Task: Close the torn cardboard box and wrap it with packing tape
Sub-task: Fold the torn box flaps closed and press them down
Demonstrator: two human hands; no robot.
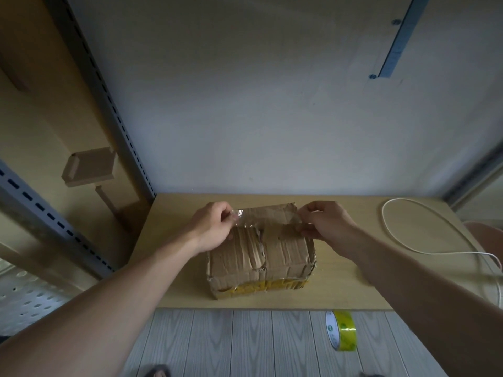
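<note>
Torn, creased cardboard box [261, 257], yellow tape [272, 285] along bottom edge; left hand [215, 227], right hand [326, 221] pinch clear tape strip [237, 214] over box top.

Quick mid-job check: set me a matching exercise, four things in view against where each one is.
Things: 1 cardboard box; 2 tape roll; 3 white cable; 4 clear tape strip.
Places: A on the floor; B pinched by left hand and right hand; C on the table, right side; D on the table, middle.
Pairs: 1-D, 2-A, 3-C, 4-B.
</note>
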